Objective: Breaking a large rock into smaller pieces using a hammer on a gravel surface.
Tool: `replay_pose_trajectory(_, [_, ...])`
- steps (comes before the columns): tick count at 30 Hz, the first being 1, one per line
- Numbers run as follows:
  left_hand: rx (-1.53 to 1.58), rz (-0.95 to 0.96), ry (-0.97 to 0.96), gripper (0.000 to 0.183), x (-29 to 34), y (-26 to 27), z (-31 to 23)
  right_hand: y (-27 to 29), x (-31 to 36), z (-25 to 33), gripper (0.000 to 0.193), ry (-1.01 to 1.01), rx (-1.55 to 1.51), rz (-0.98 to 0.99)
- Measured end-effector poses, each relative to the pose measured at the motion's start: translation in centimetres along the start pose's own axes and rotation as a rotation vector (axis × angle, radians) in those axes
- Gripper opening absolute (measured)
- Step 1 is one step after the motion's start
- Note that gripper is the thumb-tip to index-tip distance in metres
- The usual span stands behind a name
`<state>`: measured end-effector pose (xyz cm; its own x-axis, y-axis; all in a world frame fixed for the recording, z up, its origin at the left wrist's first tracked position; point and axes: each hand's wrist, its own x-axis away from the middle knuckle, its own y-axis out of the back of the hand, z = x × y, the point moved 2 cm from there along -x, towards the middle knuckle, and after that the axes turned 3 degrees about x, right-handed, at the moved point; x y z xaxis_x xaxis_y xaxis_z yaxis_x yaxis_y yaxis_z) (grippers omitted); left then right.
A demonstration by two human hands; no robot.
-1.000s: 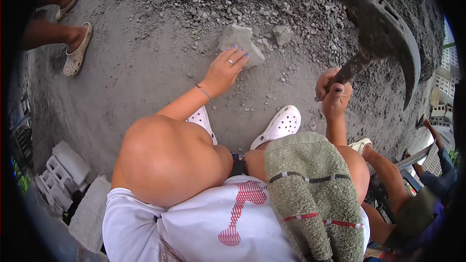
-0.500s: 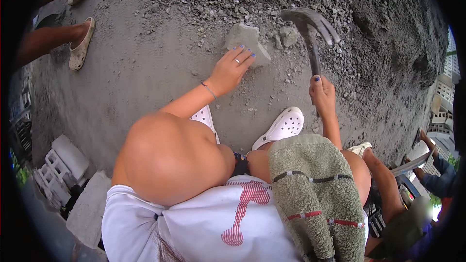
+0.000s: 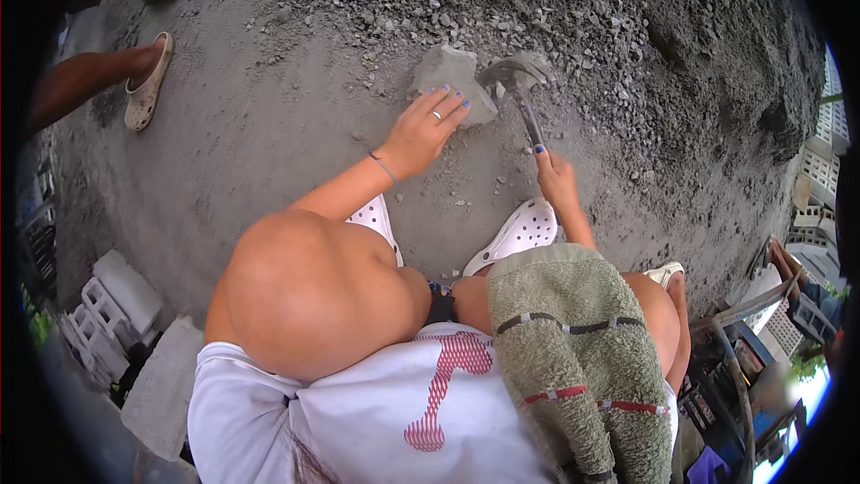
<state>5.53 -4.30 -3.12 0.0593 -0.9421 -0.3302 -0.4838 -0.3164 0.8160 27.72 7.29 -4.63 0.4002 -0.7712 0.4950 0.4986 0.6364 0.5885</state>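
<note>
Where grey dirt grd (image 3: 269,134) meets loose gravel (image 3: 591,31), small stones lie scattered. Green towel (image 3: 564,332) draped over R thigh; white clogs (image 3: 524,231) ahead of knees. Hammer (image 3: 527,112) beyond R clog: long axis slants from R hand (image 3: 557,177) up & slightly L, away from body; blunt face pts L twd pale stone slab (image 3: 443,64), claw curves off R. Head just beside slab; contact, can't tell. Slab on grd, ahead of & roughly betw. clogs; long axis upper L to lower R, lower-R end nr hammer head. R fingers wrapped round handle. L hand (image 3: 421,133) palm-down, fingers extended, resting on slab, pts up-R. Ring (image 3: 436,115) on one L finger.
</note>
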Motion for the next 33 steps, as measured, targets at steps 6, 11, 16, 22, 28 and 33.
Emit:
replay_pose_trajectory(6, [-0.032,0.020,0.036,0.040,0.2,-0.9,0.9,5.4,1.8,6.3,0.036,0.263,-0.098,-0.006])
replay_pose_trajectory(11, [-0.027,0.012,0.031,0.039,0.1,-0.7,0.7,5.1,2.5,3.1,0.032,0.521,-0.027,-0.234])
replay_pose_trajectory(16, [-0.056,0.021,0.015,0.038,0.1,-0.6,0.7,0.4,0.5,-1.2,0.036,0.138,0.386,-0.123])
replay_pose_trajectory(22, [-0.012,-0.008,0.010,0.032,-0.1,-0.5,0.4,3.0,-0.3,4.6,0.033,0.158,0.103,-0.059])
replay_pose_trajectory(28, [-0.021,-0.016,0.012,0.031,-0.1,-0.4,0.3,5.3,1.0,7.2,0.028,0.553,-0.057,-0.277])
replay_pose_trajectory(33, [-0.051,0.014,0.014,0.040,0.0,-0.6,0.5,0.5,-1.2,0.0,0.035,0.212,0.346,-0.193])
